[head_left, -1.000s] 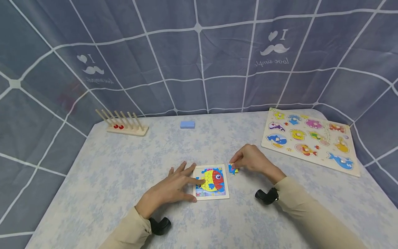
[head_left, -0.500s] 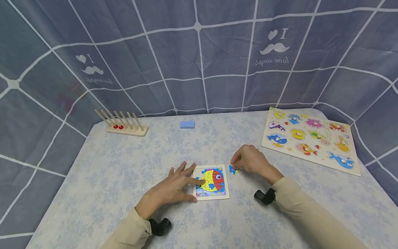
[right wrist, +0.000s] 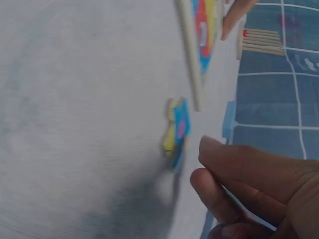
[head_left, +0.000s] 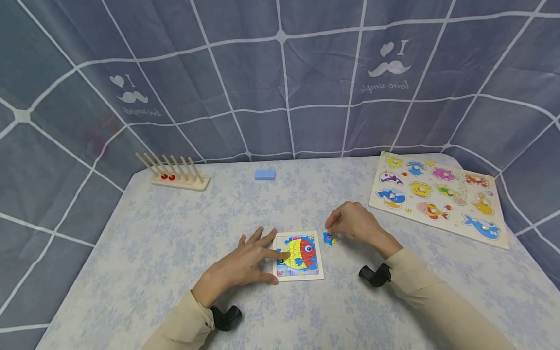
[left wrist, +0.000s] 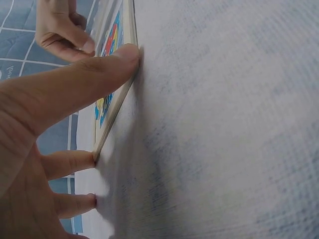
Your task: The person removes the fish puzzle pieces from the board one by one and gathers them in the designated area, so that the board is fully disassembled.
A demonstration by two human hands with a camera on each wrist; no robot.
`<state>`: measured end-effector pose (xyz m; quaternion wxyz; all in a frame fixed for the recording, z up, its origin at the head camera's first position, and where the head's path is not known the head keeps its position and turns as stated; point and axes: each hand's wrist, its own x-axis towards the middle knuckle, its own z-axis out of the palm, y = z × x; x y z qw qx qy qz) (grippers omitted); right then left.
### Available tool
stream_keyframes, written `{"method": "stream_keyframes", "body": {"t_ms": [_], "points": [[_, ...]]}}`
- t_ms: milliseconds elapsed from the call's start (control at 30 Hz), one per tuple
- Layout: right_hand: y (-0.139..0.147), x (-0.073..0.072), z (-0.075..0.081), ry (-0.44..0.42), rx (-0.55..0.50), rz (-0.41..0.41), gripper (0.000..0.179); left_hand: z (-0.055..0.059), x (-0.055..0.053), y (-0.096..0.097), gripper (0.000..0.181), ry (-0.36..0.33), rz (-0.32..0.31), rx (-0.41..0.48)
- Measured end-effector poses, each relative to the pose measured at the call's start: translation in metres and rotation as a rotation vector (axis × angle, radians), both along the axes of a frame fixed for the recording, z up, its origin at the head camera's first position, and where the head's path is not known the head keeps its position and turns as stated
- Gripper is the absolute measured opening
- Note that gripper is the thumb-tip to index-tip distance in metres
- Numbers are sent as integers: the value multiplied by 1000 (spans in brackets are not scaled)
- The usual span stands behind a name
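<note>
A small square jigsaw puzzle (head_left: 302, 278) with a light wooden frame shows a yellow and red fish on blue. My left hand (head_left: 245, 261) lies at its left side with fingers spread; the thumb presses the frame's edge and the index finger reaches onto the picture. Just right of the frame is a loose blue, yellow and pink puzzle piece (right wrist: 180, 130) on the table. Above it hovers my right hand (head_left: 355, 223), thumb and fingers loosely bent. In the right wrist view a small gap shows between its fingertips (right wrist: 212, 147) and the piece.
At the back left stands a wooden peg rack (head_left: 181, 182) with two red beads. A blue block (head_left: 265, 175) lies at the back middle. A peg puzzle board (head_left: 437, 199) with sea animals lies at the right. A grey-blue curtain (head_left: 315, 78) hangs behind the table.
The right hand's fingertips have shifted slightly over the loose puzzle piece, which has turned a little. The left hand stays on the puzzle frame.
</note>
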<state>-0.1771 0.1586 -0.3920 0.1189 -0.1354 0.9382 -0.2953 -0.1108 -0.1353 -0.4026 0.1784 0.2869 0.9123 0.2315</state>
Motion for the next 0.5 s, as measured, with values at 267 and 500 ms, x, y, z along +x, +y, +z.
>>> {"method": "stream_keyframes", "body": {"t_ms": [267,500], "points": [[-21,-4,0,11,-168,200,11,2,-2,0,59,6,-9,-18],[-49,-6,-10,-23,-210,486,29,0,-3,0,58,0,-32,-28]]}}
